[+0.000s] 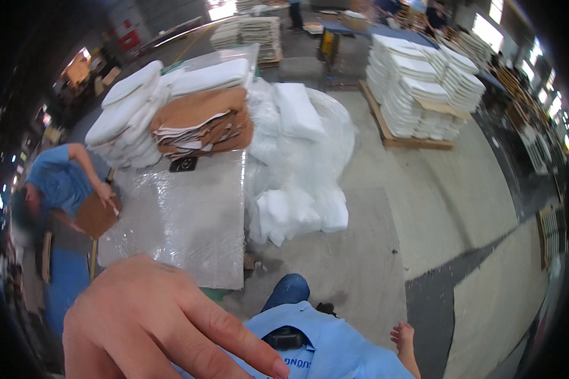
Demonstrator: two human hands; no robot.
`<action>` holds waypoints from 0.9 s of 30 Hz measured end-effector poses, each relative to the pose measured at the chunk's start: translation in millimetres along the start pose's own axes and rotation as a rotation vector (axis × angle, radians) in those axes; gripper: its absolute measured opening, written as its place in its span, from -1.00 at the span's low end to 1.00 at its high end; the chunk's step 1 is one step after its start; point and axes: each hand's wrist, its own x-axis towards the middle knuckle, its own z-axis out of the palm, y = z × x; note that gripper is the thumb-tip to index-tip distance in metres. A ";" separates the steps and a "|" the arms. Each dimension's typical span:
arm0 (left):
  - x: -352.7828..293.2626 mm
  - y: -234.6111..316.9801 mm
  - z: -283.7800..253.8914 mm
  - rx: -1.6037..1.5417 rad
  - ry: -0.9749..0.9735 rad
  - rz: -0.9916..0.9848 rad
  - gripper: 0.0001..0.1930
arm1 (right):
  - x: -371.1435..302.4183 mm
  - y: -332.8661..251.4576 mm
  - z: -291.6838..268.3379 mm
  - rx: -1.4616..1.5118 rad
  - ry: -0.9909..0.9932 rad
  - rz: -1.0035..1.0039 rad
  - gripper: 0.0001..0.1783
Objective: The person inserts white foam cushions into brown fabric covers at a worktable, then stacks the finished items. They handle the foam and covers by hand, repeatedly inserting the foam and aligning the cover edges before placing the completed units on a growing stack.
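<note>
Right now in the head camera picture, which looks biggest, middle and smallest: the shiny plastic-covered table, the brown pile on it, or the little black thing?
1. Plastic-covered table, largest by far.
2. Brown pile, middle.
3. Little black thing, smallest.
The left hand looks huge only because it is near the camera.

The left hand (152,322) fills the lower left of the head view, close to the camera, its back upward and its fingers (234,338) spread and pointing right, holding nothing. The right hand (406,338) shows only partly at the bottom edge, beside the person's light blue shirt (335,347). Beyond the left hand stands a surface wrapped in clear plastic film (183,218). At its far end lie a stack of white foam cushion pads (129,117) and, touching it, a pile of brown fabric covers (202,123). A heap of clear plastic wrap with white pads (300,164) rests against the surface's right side. At the left, a co-worker in blue (60,183) holds a brown piece (96,215).
</note>
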 end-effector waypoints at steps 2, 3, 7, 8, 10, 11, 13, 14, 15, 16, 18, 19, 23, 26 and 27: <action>-4.9 8.7 -14.0 0.086 -0.007 0.014 -0.80 | 22.2 -70.0 -1.7 0.011 -0.018 -0.094 -0.60; -5.7 10.0 -22.4 0.125 -0.018 0.005 -0.81 | 31.9 -98.4 8.0 0.021 -0.037 -0.128 -0.61; -21.0 6.0 -53.7 0.243 0.087 0.045 -0.81 | 52.2 -184.8 67.0 -0.070 -0.122 -0.195 -0.62; -26.8 8.0 -65.1 0.242 0.121 0.008 -0.81 | 53.9 -199.9 86.8 -0.119 -0.124 -0.187 -0.61; -30.5 23.4 -85.7 0.226 0.163 -0.148 -0.80 | 53.5 -214.9 142.5 -0.223 -0.150 -0.164 -0.59; -32.8 30.4 -97.0 0.201 0.172 -0.253 -0.79 | 53.2 -223.9 168.5 -0.280 -0.205 -0.141 -0.57; -44.7 31.4 -115.2 0.196 0.228 -0.251 -0.74 | 52.9 -241.4 228.0 -0.371 -0.321 -0.130 -0.57; -52.0 32.6 -122.6 0.189 0.263 -0.248 -0.71 | 52.4 -249.7 254.7 -0.423 -0.373 -0.119 -0.57; -58.1 33.4 -128.9 0.197 0.316 -0.263 -0.68 | 51.8 -260.8 283.1 -0.458 -0.436 -0.138 -0.58; -65.1 36.1 -133.7 0.205 0.372 -0.282 -0.65 | 48.7 -276.7 316.7 -0.496 -0.503 -0.152 -0.58; -77.7 45.2 -143.0 0.249 0.443 -0.307 -0.61 | 39.4 -327.8 389.4 -0.610 -0.610 -0.218 -0.60; -81.8 46.4 -150.0 0.273 0.460 -0.324 -0.60 | 35.3 -357.6 429.2 -0.592 -0.694 -0.296 -0.61; -91.6 49.9 -181.6 0.394 0.542 -0.391 -0.64 | -16.5 -497.5 596.0 -0.452 -0.872 -0.509 -0.68; -109.3 45.6 -213.7 0.584 0.679 -0.391 -0.73 | -76.4 -605.2 713.2 -0.284 -1.019 -0.682 -0.63; -122.4 45.8 -215.2 0.651 0.756 -0.403 -0.68 | -110.1 -633.8 753.6 -0.216 -1.039 -0.678 -0.59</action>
